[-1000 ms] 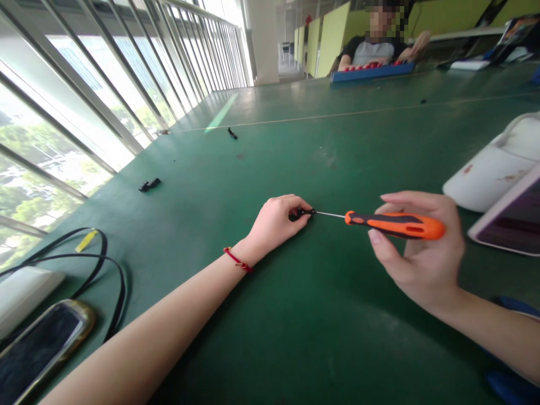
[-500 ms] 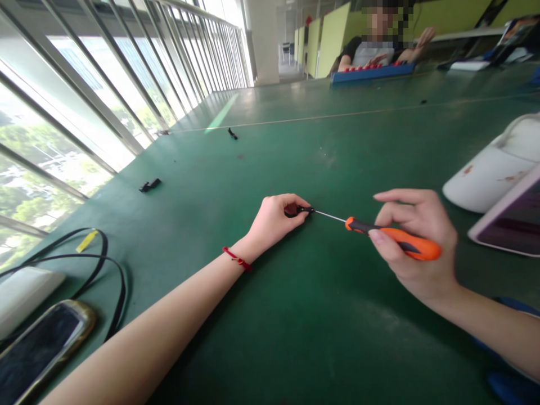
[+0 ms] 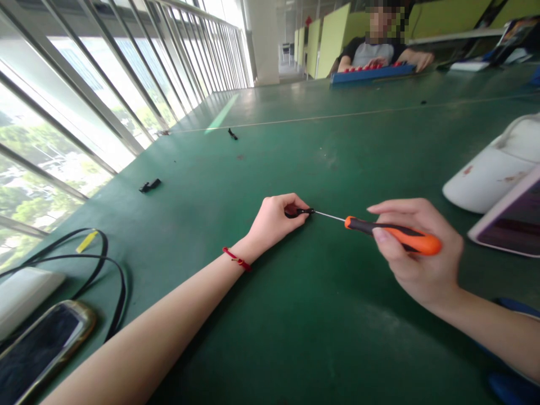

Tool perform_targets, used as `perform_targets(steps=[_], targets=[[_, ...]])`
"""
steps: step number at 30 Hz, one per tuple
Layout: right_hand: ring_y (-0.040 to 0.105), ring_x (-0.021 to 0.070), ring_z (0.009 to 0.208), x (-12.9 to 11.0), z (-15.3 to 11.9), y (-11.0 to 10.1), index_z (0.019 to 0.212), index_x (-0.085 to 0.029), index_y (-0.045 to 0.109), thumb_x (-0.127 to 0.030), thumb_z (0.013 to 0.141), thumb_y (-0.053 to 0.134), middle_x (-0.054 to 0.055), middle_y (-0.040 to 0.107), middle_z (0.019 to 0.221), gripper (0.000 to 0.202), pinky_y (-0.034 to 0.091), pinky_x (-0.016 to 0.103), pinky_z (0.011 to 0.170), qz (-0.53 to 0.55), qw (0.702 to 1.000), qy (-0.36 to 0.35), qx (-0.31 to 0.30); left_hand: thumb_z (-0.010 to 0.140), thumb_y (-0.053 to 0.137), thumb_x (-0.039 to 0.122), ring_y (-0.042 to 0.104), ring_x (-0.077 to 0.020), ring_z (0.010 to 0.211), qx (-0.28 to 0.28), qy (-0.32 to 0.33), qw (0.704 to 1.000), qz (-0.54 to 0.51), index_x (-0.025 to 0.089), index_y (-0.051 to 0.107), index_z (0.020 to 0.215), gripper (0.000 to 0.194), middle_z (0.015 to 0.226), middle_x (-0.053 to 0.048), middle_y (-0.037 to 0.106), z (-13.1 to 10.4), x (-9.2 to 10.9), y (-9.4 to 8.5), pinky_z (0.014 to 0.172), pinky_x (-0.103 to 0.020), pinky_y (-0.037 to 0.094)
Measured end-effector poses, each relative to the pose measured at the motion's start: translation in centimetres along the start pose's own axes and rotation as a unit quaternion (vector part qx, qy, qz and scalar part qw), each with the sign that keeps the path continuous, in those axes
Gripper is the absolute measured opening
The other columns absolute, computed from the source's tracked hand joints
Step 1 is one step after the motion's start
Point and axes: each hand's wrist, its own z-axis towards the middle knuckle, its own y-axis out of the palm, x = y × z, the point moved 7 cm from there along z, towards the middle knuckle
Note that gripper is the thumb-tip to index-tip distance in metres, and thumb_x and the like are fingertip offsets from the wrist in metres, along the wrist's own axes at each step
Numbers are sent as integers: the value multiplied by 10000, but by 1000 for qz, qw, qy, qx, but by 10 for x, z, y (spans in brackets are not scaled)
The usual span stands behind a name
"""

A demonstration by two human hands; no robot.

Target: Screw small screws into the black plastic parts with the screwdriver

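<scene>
Near the middle of the green table (image 3: 270,163), my left hand (image 3: 282,216) pinches a small black part (image 3: 304,211) between thumb and fingers. A red cord circles that wrist. To the right, my right hand (image 3: 426,247) has its thumb and fingers around the orange and black handle of a screwdriver (image 3: 422,243). The thin shaft points left, and its tip meets the black part at my left fingertips. Most of the black part's inner end is hidden in the left hand's shadow.
Two small black pieces (image 3: 150,185) (image 3: 232,134) lie beyond my left hand. A phone (image 3: 42,351), white box (image 3: 27,298) and black cable (image 3: 123,287) are at left. A white container (image 3: 485,174) stands right. Across the table, a person sits by a blue tray (image 3: 371,74).
My right hand's fingers have shifted slightly down and right along the handle, which has turned a little. The left hand is nearly still. The person's raised hand has lowered to the blue tray's end.
</scene>
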Motion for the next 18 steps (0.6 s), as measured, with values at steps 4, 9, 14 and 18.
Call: perform_targets(steps=[4,9,14,18], targets=[[570,176,727,1,1,-1,1087,-258,552,-182,691,662,28,558,871,418,491,343,638,68,998,-7,5,720,607,192,615,-114,689,1,0,1000,3,150,698,829,148,782,-13,701,-1,-1,0,686,-222,507],[568,161,647,2,-1,3,833,-247,614,-231,787,592,2,605,716,54,447,330,613,-30,999,18,-33,715,602,177,614,-110,685,6,6,1000,12,153,694,824,145,784,-9,701,-1,0,0,679,-218,502],[569,171,726,-2,0,0,1061,-245,559,-175,700,655,18,558,848,379,476,327,639,53,998,-11,12,717,600,183,614,-117,687,5,11,1000,25,156,691,831,148,768,-10,693,-2,1,0,674,-225,499],[512,141,524,1,1,7,928,-250,590,-224,758,617,-38,525,582,173,415,313,543,-6,999,22,-38,721,595,190,618,-124,704,2,13,999,37,157,685,833,147,796,-16,695,-3,3,0,683,-235,501]])
